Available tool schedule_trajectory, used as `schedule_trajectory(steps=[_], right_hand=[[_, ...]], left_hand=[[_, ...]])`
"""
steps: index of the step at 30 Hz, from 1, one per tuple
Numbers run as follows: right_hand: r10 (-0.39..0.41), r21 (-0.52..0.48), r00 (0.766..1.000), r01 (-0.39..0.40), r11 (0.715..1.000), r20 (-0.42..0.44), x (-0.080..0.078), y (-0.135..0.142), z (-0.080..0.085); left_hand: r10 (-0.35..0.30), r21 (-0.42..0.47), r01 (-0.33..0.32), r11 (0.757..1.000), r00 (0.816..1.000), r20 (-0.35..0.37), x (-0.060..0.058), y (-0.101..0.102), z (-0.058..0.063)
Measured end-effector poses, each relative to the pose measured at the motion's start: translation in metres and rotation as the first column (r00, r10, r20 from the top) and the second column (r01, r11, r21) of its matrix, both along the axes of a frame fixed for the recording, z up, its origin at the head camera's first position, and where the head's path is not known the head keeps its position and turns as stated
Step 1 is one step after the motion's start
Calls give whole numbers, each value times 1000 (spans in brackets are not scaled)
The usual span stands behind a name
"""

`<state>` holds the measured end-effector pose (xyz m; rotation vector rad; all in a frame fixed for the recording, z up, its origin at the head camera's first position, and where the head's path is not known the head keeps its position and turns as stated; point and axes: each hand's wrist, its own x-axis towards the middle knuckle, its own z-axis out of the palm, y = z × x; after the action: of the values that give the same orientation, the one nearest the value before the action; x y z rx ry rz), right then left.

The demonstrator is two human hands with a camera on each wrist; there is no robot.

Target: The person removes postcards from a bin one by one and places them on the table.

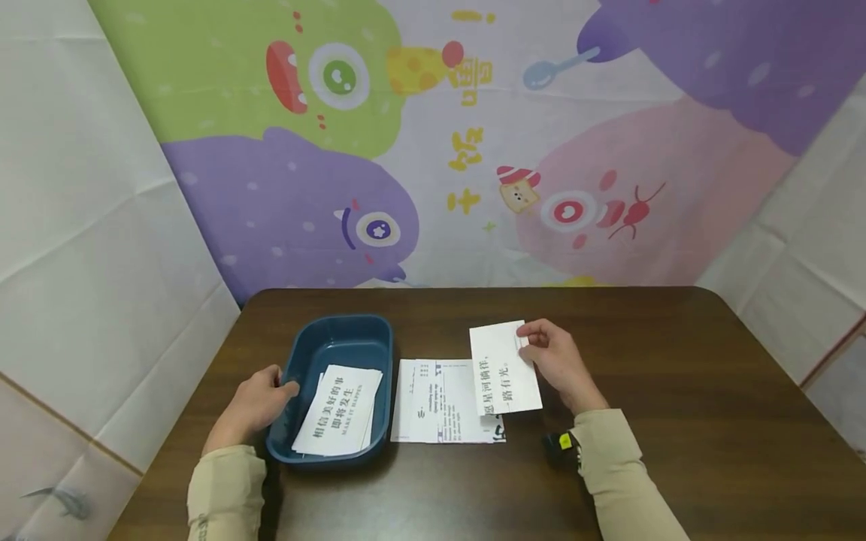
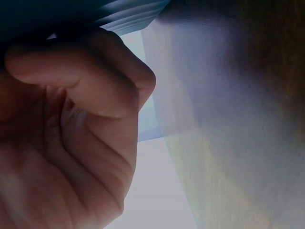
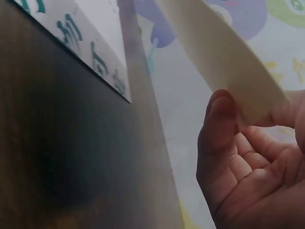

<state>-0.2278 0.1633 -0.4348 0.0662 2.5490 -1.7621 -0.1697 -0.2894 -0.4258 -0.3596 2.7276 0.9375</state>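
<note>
My left hand (image 1: 260, 402) grips the left rim of a dark blue plastic basin (image 1: 313, 338), thumb over the edge. In the left wrist view its curled fingers (image 2: 95, 78) lie against the basin's outer side (image 2: 133, 16). Several white cards printed with dark Chinese text (image 1: 338, 409) lie loosely stacked inside. My right hand (image 1: 558, 364) pinches another white text card (image 1: 497, 364) by its right edge between thumb and fingers. That card (image 3: 214, 52) is held up and tilted in the right wrist view. Below it, printed white sheets (image 1: 426, 406) lie on the table, partly covered.
The brown wooden table (image 1: 433, 496) ends at a cartoon-printed cloth (image 1: 467, 248) hanging behind it. Pale panels (image 1: 101, 225) stand on both sides. A small black device with a yellow mark (image 1: 560, 445) sits at my right wrist.
</note>
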Motion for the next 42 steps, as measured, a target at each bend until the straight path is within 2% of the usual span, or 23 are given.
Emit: schedule_trajectory(steps=[3, 10, 18, 23, 34, 38, 42], right_hand=[[15, 2, 1000, -15, 1000, 15, 0, -5, -3], [50, -75, 995, -43, 996, 88, 3, -13, -13], [81, -52, 987, -75, 996, 136, 8, -20, -15], [83, -13, 981, -82, 997, 175, 9, -20, -15], [113, 60, 981, -124, 990, 160, 8, -20, -18], [127, 130, 981, -147, 981, 150, 9, -22, -21], [135, 238, 983, -162, 957, 128, 11, -23, -21]], left_hand=[[1, 3, -1, 1000, 1000, 0, -1, 0, 1], [6, 6, -6, 1000, 1000, 1, 0, 1, 2], [13, 7, -13, 1000, 1000, 2, 0, 2, 1], [18, 15, -18, 1000, 1000, 9, -1, 2, 1], [18, 9, -18, 1000, 1000, 15, -1, 1, 1], [19, 8, -19, 1000, 1000, 20, -1, 1, 1], [19, 7, -20, 1000, 1000, 22, -1, 2, 2]])
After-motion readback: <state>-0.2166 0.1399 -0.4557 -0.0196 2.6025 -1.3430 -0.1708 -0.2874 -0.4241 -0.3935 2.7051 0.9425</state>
